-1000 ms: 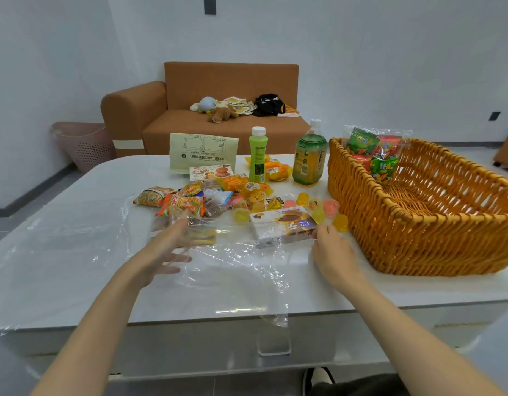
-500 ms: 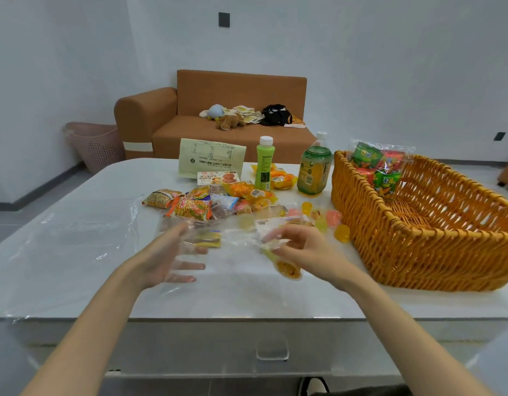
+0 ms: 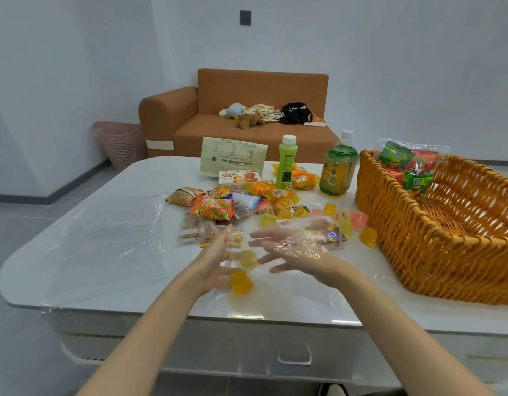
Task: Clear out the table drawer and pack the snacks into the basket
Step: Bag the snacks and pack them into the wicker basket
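Observation:
My left hand (image 3: 215, 257) and right hand (image 3: 292, 252) hover close together above the table's front middle, fingers straight. A crinkled clear plastic bag (image 3: 297, 244) drapes over my right hand and runs down to my left palm, with two yellow jelly cups (image 3: 242, 282) inside it. Whether either hand pinches the bag is unclear. Behind the hands lie a snack pile (image 3: 215, 208), a biscuit box (image 3: 328, 232) and loose jelly cups (image 3: 368, 237). The orange wicker basket (image 3: 404, 224) stands at the right with one bag of snack packets (image 3: 408, 170) in it. The drawer handle (image 3: 294, 356) shows below the table edge.
A green bottle (image 3: 287, 164), a tea bottle (image 3: 338, 168) and a paper pouch (image 3: 233, 155) stand at the table's far side. Clear film (image 3: 104, 238) covers the table's left part. A brown sofa (image 3: 247, 110) and a pink hamper (image 3: 121, 141) stand beyond.
My right hand went from the biscuit box to the clear bag, lifted it, then moved left with its fingers spread. My left hand rose and turned edge-on against the bag. The view tilted up.

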A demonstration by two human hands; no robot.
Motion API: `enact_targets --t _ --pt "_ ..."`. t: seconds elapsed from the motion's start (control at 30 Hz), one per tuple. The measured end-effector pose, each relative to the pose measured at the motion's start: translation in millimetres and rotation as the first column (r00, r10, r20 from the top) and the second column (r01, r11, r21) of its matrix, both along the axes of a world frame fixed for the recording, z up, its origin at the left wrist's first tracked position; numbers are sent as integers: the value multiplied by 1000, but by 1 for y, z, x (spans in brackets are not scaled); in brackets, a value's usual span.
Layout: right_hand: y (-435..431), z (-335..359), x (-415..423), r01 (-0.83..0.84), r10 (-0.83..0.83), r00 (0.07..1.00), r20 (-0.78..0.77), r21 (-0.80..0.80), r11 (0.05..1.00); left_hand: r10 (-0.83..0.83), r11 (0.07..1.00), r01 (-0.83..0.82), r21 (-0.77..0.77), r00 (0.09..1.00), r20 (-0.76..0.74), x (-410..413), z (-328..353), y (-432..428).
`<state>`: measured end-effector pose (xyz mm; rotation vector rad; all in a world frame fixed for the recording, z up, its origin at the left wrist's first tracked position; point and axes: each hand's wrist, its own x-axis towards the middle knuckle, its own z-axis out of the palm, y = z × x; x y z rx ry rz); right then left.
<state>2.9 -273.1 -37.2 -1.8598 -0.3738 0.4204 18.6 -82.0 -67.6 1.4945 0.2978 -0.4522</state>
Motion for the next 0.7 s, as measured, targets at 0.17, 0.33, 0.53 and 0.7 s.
enact_targets --t 0.17,0.33,0.53,0.7 --pt "-19 -2 8 287 -281 951 130 -23 958 119 993 -120 -20 992 -34 4 1 7" --pt "-37 -7 24 568 -551 806 218 -18 823 97 971 -110 213 993 67 7 4 21" --pt "-35 -13 50 708 -580 648 494 -110 697 -49 793 -136 594 958 284 10 -3 29" --pt "-11 -19 84 514 -241 759 606 -329 792 -187 557 -251 792 891 414 12 -6 20"
